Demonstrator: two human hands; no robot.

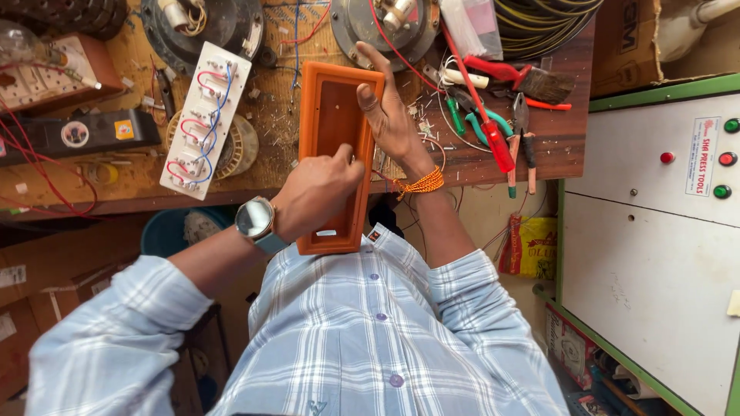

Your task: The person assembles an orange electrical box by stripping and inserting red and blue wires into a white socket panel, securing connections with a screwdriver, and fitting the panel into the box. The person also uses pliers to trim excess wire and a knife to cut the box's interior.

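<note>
Plaid shirt sleeves (116,339) fill the lower frame, closest to the camera, and hide the person's lap and whatever lies below. Left hand (316,192), with a wristwatch (254,219) on its wrist, is curled narrow, its fingertips pressed against the right wall of the orange rectangular box (333,123); whether it pinches a small part cannot be told. Right hand (389,115), an orange thread band (422,183) at the wrist, grips the box's right upper edge, the thumb inside and the fingers wrapped behind, out of sight. The box stands lengthwise away from the person, its near end overhanging the counter (478,158) edge above the shirt; its open face shows a bare recessed interior.

To the left on the counter lies a white switch plate (204,119), back side up, with red and blue wires looped across it. To the right lie pliers with green grips (474,115), a red-handled screwdriver (493,139) and a brush (539,83), partly overlapped. Round metal motor parts at the top edge are cut off. A white cabinet (655,231) with coloured buttons stands at right, cropped.
</note>
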